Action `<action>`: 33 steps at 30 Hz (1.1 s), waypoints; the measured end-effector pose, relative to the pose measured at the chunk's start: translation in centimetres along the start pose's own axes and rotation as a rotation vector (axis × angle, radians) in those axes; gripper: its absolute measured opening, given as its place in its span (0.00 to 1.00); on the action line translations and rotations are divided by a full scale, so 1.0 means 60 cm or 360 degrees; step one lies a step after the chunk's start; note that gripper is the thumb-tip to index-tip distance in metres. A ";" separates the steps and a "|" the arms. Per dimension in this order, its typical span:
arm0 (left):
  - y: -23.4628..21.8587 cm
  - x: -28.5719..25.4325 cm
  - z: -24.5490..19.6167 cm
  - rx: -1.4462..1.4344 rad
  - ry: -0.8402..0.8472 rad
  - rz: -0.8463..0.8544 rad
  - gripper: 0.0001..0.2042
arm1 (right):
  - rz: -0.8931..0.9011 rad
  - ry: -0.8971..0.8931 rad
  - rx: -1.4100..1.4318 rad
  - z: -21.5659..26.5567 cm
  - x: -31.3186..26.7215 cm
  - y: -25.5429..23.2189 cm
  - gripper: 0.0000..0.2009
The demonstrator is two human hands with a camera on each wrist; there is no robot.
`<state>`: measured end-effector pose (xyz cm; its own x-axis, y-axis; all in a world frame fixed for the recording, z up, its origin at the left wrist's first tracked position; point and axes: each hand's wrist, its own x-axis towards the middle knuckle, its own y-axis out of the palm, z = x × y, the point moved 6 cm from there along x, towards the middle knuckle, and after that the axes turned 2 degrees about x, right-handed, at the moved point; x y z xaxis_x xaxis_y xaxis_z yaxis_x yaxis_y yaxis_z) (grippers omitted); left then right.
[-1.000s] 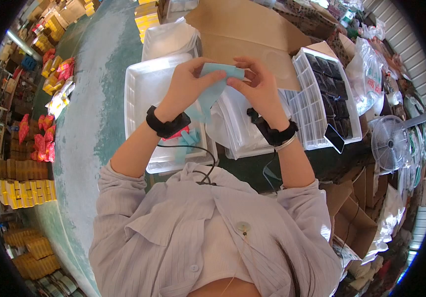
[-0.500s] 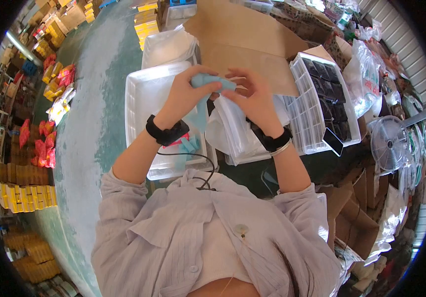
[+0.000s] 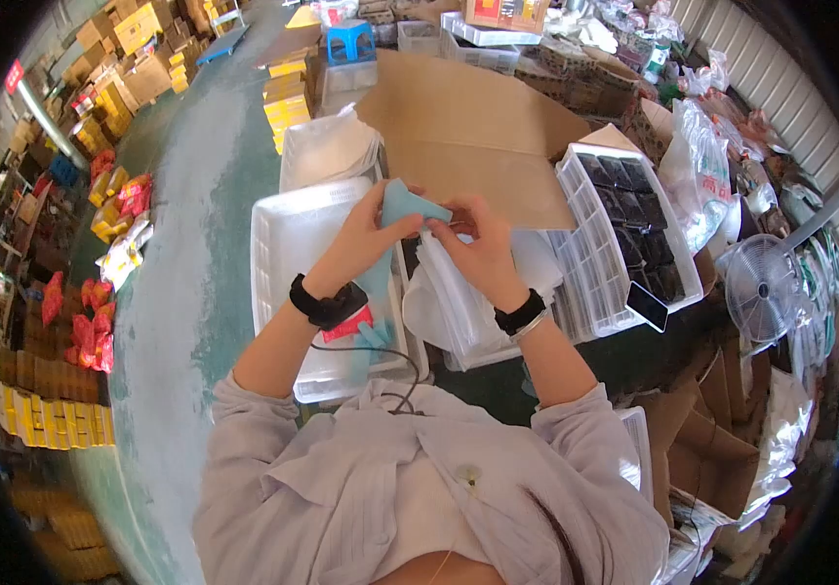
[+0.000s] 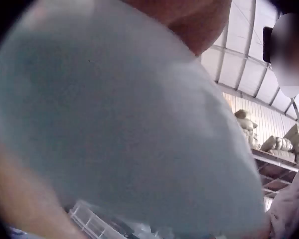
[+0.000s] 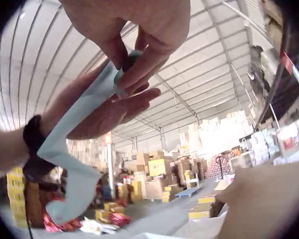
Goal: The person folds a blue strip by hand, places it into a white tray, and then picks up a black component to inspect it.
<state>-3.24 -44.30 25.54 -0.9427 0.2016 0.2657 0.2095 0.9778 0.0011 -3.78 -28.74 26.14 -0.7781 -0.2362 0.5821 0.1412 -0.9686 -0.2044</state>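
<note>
A light blue strip of sheet material is held between both hands above the white trays. The left hand grips its left side, thumb on top. The right hand pinches its right end with thumb and fingertips. In the right wrist view the right hand pinches the strip around something small and dark, and its tail hangs down past the left hand. The blue sheet fills most of the left wrist view, hiding the fingers there.
Below the hands are a white tray and a lower tray with a red item and blue scraps. White sheets lie at centre. A crate of black packets and phone stand right; cardboard lies beyond.
The view has tilted up, so hands and trays appear lower. Both hands keep hold of the blue strip, which has changed shape between them, with a broad corner now standing above the left hand.
</note>
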 end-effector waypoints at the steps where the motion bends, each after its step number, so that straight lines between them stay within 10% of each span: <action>1: -0.004 0.001 0.005 -0.0129 -0.0086 -0.0002 0.21 | -0.0029 0.0171 0.0285 -0.006 0.002 0.001 0.13; 6: -0.007 0.004 -0.010 -0.0030 -0.0122 -0.0045 0.22 | -0.0016 0.0491 0.0734 -0.018 0.006 0.008 0.15; 9: -0.015 0.009 -0.009 0.0097 -0.0155 -0.0077 0.22 | 0.0048 0.0085 0.0322 0.002 0.009 0.006 0.15; 16: -0.009 0.007 -0.006 -0.0083 -0.0092 -0.0078 0.26 | 0.0159 0.0639 0.0979 -0.037 0.005 0.011 0.13; 23: -0.010 0.000 0.004 -0.0573 -0.0150 0.0372 0.27 | 0.0201 0.0863 0.1485 -0.045 -0.016 0.027 0.14; 33: -0.014 -0.002 -0.024 0.0835 0.0252 -0.0075 0.15 | 0.0252 0.1099 0.1674 -0.050 -0.032 0.042 0.21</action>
<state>-2.91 -45.26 26.89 -0.8888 0.1858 0.4190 -0.0276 0.8908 -0.4536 -3.75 -30.53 22.16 -0.8198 -0.5725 0.0137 0.4314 -0.6017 0.6722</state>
